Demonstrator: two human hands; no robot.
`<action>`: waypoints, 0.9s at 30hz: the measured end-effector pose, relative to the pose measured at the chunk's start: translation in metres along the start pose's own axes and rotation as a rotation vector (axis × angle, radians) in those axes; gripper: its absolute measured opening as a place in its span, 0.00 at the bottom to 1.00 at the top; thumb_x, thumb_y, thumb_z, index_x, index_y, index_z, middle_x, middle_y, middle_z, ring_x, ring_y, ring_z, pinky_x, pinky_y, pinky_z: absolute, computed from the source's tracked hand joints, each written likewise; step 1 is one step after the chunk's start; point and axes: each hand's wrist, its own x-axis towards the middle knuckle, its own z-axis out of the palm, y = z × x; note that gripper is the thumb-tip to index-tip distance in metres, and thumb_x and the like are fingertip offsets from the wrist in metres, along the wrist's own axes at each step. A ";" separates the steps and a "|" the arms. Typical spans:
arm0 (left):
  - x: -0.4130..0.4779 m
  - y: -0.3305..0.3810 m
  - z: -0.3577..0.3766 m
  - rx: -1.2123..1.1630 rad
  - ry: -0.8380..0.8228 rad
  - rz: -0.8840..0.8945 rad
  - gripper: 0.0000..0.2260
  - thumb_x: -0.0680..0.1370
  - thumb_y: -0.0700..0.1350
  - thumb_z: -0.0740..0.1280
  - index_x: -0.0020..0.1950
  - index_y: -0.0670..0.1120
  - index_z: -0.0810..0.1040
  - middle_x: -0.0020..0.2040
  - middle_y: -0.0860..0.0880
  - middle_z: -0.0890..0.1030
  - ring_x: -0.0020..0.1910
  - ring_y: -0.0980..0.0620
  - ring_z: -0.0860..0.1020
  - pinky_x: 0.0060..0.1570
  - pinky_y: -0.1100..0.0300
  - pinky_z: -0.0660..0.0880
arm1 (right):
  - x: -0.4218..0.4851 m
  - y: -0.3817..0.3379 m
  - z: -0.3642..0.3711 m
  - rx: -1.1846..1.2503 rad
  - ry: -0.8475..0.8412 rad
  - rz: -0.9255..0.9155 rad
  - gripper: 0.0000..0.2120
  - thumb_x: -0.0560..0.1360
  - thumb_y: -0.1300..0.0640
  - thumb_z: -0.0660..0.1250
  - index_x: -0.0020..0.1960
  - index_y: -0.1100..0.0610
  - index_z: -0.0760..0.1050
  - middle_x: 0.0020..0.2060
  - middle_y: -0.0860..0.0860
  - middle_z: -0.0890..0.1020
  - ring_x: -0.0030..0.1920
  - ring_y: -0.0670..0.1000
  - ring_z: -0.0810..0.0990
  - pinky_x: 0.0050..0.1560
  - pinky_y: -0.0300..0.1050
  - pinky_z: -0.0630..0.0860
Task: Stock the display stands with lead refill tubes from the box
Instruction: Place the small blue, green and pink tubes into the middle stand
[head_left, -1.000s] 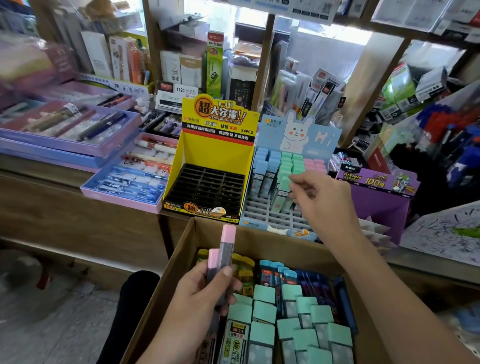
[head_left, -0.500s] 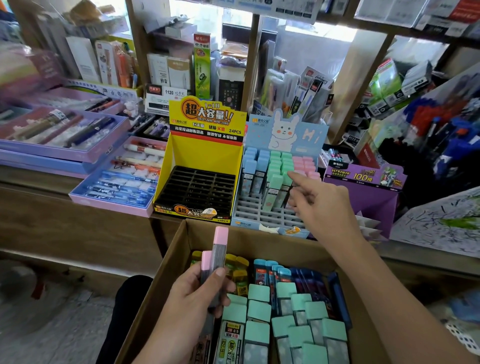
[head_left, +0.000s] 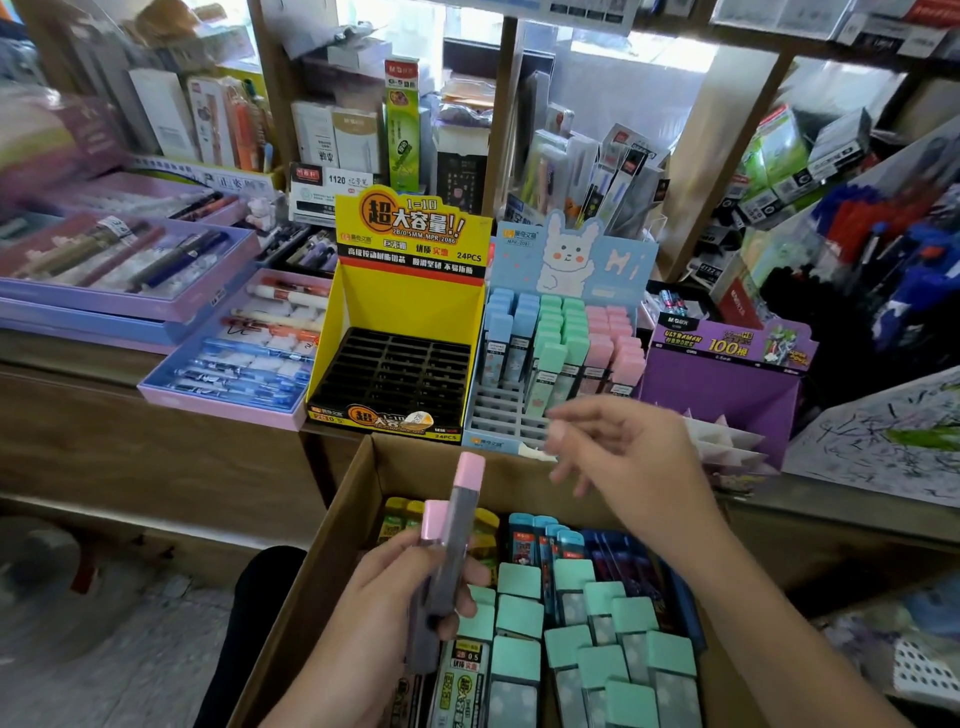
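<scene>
At the far left a lilac cardboard tray of pens (head_left: 218, 402) lies on the wooden worktop (head_left: 62, 351); just beside it on the right stands a yellow cardboard display stand (head_left: 410, 296) with a black slotted grid in its base; below that, the left hand (head_left: 395, 597) grips two grey lead refill tubes with pink caps (head_left: 460, 519), fingers and thumb curled round them, holding them upright and slightly tilted above the left part of the open brown cardboard box (head_left: 332, 561); inside the box, further right, lie many clear refill tubes with mint-green caps (head_left: 519, 618), with yellow and blue packs behind them; above the box, touching the yellow stand's right side, is a pale blue cardboard display stand with a white rabbit on its back card (head_left: 571, 254), holding rows of blue, green and pink capped tubes in its rear slots; the right hand (head_left: 634, 462) hovers over the front edge of this stand, motion-blurred, fingers loosely spread and slightly bent; at the right stands a purple cardboard display stand (head_left: 717, 384).
</scene>
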 end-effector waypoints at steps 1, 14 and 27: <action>-0.001 0.000 0.000 -0.001 -0.024 -0.015 0.11 0.75 0.44 0.70 0.55 0.43 0.84 0.46 0.35 0.83 0.35 0.45 0.79 0.29 0.57 0.73 | -0.006 0.001 0.006 0.030 -0.070 0.049 0.06 0.78 0.57 0.72 0.52 0.47 0.83 0.40 0.46 0.88 0.34 0.47 0.86 0.32 0.38 0.81; -0.011 0.002 0.010 0.334 -0.074 0.087 0.08 0.71 0.39 0.75 0.45 0.52 0.85 0.34 0.52 0.83 0.33 0.59 0.82 0.35 0.68 0.78 | -0.030 0.021 0.024 0.425 -0.224 0.231 0.09 0.77 0.62 0.75 0.57 0.56 0.84 0.41 0.58 0.87 0.35 0.53 0.84 0.34 0.40 0.79; 0.005 -0.003 0.004 0.013 0.098 -0.147 0.18 0.84 0.46 0.58 0.53 0.36 0.83 0.35 0.40 0.83 0.25 0.49 0.75 0.20 0.60 0.70 | -0.015 0.008 -0.012 0.396 0.006 0.036 0.08 0.73 0.57 0.76 0.52 0.52 0.86 0.42 0.56 0.88 0.39 0.54 0.85 0.40 0.41 0.83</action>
